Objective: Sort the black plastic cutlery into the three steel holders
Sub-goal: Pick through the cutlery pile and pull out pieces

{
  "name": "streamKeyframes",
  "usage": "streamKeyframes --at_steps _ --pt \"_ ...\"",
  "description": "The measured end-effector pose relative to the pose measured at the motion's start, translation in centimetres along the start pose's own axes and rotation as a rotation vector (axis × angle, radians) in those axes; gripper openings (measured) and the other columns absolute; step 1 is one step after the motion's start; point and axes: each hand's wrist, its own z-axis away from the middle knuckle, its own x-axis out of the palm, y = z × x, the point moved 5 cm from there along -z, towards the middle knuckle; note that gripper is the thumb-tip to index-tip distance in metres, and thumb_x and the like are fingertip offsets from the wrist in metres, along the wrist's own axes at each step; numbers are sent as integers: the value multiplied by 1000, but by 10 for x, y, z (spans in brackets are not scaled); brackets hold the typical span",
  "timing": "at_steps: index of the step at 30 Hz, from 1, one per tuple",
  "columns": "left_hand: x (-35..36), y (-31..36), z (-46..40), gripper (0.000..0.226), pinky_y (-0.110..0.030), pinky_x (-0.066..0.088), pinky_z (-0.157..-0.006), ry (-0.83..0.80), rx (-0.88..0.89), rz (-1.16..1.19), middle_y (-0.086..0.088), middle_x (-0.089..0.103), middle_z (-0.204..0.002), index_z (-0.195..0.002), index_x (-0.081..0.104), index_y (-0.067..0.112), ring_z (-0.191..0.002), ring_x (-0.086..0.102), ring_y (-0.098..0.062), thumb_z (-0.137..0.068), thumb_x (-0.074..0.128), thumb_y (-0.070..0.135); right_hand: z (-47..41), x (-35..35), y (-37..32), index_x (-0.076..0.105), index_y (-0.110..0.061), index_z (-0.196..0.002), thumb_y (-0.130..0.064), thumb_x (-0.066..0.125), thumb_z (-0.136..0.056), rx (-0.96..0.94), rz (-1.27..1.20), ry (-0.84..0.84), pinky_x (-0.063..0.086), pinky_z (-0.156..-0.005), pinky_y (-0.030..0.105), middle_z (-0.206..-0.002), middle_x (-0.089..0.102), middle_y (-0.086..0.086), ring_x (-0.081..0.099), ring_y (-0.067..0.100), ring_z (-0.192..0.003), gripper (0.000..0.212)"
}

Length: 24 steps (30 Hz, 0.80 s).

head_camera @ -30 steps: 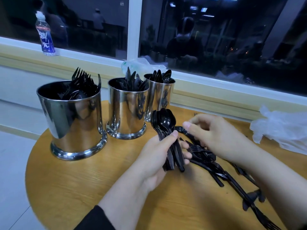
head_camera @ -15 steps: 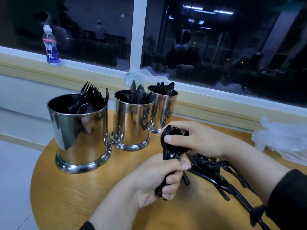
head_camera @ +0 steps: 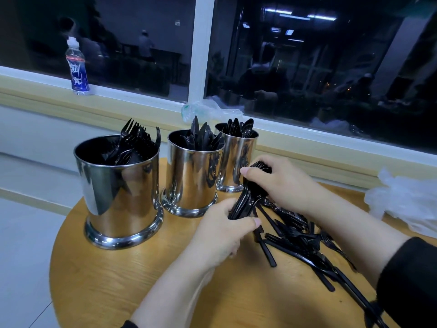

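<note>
canteen | steel holders [head_camera: 192, 176] of plastic cutlery | round table [head_camera: 118, 280] | window [head_camera: 307, 67]

The scene is lit dimly and evenly from overhead indoor light; strip lamps are seen mirrored high in the dark window glass [head_camera: 307, 67], where faint room reflections are also carried. The round worktop [head_camera: 106, 280] is rendered warm yellow, with only soft, short shadows cast beneath the hands and the loose black cutlery [head_camera: 302, 237]. Bright vertical streaks of glare and warped dark reflections are shown on the steel holders [head_camera: 118, 192]. The black cutlery is merged into near-featureless dark masses, so little detail can be made out. Slight softness and grain are visible throughout. Wide-angle bending is noticed at the edges, where the window sill [head_camera: 331, 147] is curved and tilted.
</note>
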Motion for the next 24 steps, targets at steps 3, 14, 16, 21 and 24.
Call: streamKeyframes --at_steps 3,14,16,21,24 --pt "1 -2 -1 13 -23 28 -46 15 9 -40 8 36 -49 -82 56 10 -41 30 -11 -92 65 12 -2 2 2 59 -14 -92 -58 53 -96 4 -19 -10 36 -49 24 -65 59 -2 46 6 -44 44" --pt "3 7 -3 21 -31 47 -52 85 -2 127 1 70 -73 -104 66 32 -59 57 -16 -90 77 22 -7 -13 11 62 -23 -86 -47 61 -96 -12 -137 101 35 -45 18 -59 63 -8 48 3 -43 26" --pt "-3 5 -6 30 -33 61 -69 167 -9 259 3 76 -99 -118 65 30 -80 73 -14 -90 77 28 -15 -31 9 61 -24 -82 -48 61 -95 -18 -81 209 36 -47 19 -58 63 -9 51 2 -46 27" --pt "-21 4 -12 12 -44 65 -76 348 -18 271 -4 78 -99 -108 71 25 -88 77 -21 -101 64 30 -49 -84 13 63 -12 -89 -48 63 -92 -54 -48 527 43 -60 31 -75 66 4 56 18 -64 36" --pt "-23 5 -18 13 -45 63 -72 355 -24 258 -6 78 -93 -106 72 23 -85 77 -27 -103 60 26 -73 -100 10 61 -15 -92 -48 61 -92 -92 -20 610 42 -59 21 -76 62 -6 54 9 -65 33"
